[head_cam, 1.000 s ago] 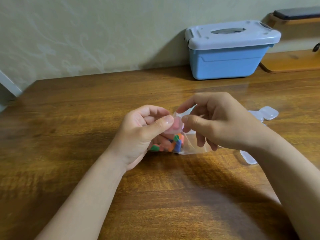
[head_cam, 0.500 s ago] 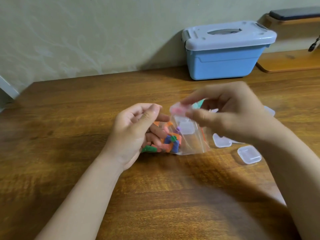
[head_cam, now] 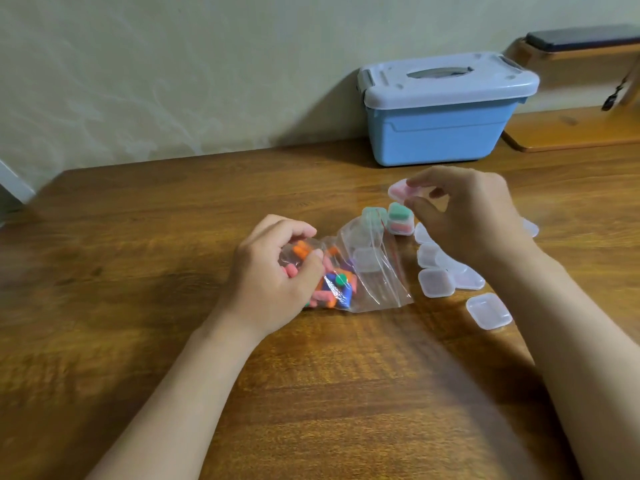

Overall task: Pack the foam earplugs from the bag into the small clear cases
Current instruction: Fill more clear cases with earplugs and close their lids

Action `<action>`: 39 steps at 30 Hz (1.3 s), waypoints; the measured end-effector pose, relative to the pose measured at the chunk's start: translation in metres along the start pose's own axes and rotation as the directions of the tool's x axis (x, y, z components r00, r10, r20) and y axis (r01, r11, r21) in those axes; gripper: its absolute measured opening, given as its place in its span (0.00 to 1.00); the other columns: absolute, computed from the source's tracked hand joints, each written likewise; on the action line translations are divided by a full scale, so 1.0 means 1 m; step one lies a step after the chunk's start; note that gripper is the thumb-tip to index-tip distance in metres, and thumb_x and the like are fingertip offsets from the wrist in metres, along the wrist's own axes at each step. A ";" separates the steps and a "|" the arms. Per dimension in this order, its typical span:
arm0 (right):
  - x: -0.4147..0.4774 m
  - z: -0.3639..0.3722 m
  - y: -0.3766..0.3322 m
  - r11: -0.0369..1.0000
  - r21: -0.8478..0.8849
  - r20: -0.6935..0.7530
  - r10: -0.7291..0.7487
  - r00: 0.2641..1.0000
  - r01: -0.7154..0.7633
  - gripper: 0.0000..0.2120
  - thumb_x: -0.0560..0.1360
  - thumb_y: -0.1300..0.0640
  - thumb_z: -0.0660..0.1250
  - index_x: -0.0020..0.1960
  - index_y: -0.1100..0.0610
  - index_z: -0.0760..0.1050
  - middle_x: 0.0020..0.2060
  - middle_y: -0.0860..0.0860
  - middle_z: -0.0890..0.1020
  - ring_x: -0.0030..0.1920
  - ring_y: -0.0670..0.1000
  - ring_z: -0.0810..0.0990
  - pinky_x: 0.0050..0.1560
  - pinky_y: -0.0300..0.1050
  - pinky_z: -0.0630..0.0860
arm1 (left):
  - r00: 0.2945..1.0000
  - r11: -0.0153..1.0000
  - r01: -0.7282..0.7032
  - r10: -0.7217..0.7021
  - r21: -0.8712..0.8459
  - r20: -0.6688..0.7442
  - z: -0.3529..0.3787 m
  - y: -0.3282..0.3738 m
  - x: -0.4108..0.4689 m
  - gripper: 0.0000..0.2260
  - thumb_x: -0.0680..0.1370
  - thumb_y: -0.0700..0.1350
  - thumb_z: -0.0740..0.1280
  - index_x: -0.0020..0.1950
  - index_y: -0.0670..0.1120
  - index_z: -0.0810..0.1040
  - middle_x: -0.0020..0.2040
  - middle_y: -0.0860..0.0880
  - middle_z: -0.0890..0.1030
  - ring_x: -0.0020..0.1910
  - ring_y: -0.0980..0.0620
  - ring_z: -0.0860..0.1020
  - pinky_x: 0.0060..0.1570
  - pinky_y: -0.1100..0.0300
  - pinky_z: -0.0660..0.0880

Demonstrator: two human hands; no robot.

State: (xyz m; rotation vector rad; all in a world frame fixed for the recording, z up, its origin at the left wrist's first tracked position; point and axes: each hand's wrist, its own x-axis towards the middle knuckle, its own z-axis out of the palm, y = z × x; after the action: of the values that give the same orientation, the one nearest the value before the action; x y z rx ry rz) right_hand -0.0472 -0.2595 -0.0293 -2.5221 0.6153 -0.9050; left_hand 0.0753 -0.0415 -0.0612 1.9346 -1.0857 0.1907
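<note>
The right hand (head_cam: 464, 216) has carried its pinched small clear case (head_cam: 398, 190), pink inside, up and right from the clear plastic zip bag (head_cam: 377, 282) at mid-frame. The left hand (head_cam: 277, 271) grips that bag around the coloured foam earplugs (head_cam: 332, 289). One more case looks packed.

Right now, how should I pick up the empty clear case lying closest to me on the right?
Probably best to pinch the empty case by two opposite side walls, coming straight down from above. It lies flat and low on the table, apart from the other cases, so fingers have room on its sides.
</note>
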 end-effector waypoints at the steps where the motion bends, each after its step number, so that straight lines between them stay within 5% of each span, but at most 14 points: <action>1: 0.000 0.003 0.001 1.000 -0.017 0.012 -0.005 1.000 0.005 0.13 0.76 0.48 0.70 0.57 0.52 0.82 0.49 0.48 0.85 0.48 0.49 0.80 0.47 0.48 0.78 | 1.000 1.000 -0.019 0.019 0.017 0.020 0.000 0.000 0.000 0.11 0.75 0.47 0.68 0.56 0.45 0.82 0.54 0.52 0.79 0.55 0.61 0.77 0.45 0.74 0.75; 8: 0.002 0.010 -0.001 0.991 -0.123 0.071 -0.034 0.997 0.043 0.14 0.77 0.46 0.67 0.58 0.52 0.82 0.49 0.51 0.86 0.50 0.55 0.81 0.51 0.58 0.78 | 0.995 0.998 -0.050 0.046 0.046 0.090 0.001 0.001 -0.002 0.11 0.75 0.47 0.68 0.56 0.47 0.82 0.57 0.53 0.78 0.56 0.58 0.77 0.47 0.73 0.76; 16: 0.004 0.007 0.003 0.992 -0.121 0.100 -0.003 0.995 0.015 0.10 0.78 0.53 0.68 0.59 0.51 0.81 0.51 0.50 0.86 0.52 0.54 0.82 0.52 0.55 0.80 | 0.993 0.996 -0.055 0.046 0.075 0.112 0.001 0.001 -0.004 0.12 0.76 0.49 0.67 0.57 0.47 0.82 0.58 0.53 0.78 0.56 0.55 0.78 0.44 0.71 0.78; 23: 0.001 -0.019 -0.004 0.997 -0.062 0.117 -0.035 0.993 0.043 0.10 0.76 0.66 0.69 0.54 0.58 0.83 0.44 0.51 0.84 0.43 0.49 0.81 0.46 0.41 0.76 | 0.990 0.991 -0.073 0.059 0.108 0.125 0.002 0.001 -0.004 0.13 0.75 0.49 0.67 0.57 0.46 0.82 0.57 0.51 0.78 0.57 0.52 0.77 0.47 0.52 0.83; 29: -0.005 -0.008 -0.015 0.969 -0.091 0.303 -0.194 0.933 0.231 0.05 0.74 0.61 0.72 0.49 0.56 0.85 0.41 0.50 0.85 0.40 0.50 0.81 0.44 0.48 0.81 | 0.979 0.983 -0.086 0.053 0.163 0.197 0.002 -0.002 -0.004 0.15 0.75 0.47 0.65 0.59 0.45 0.81 0.58 0.51 0.78 0.58 0.53 0.76 0.53 0.48 0.81; 39: -0.017 0.015 -0.028 0.966 -0.156 0.487 -0.106 0.867 0.205 0.14 0.76 0.46 0.70 0.60 0.48 0.80 0.51 0.50 0.84 0.48 0.51 0.81 0.49 0.48 0.80 | 0.990 0.972 -0.068 0.036 0.227 0.140 -0.007 -0.015 0.002 0.10 0.72 0.39 0.61 0.43 0.47 0.82 0.47 0.54 0.81 0.50 0.51 0.77 0.57 0.46 0.72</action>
State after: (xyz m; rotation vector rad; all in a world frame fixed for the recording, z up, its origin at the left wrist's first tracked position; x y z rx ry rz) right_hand -0.0410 -0.2242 -0.0342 -2.8616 0.3592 -0.2424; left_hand 0.0896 -0.0338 -0.0649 2.1530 -1.2503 0.2267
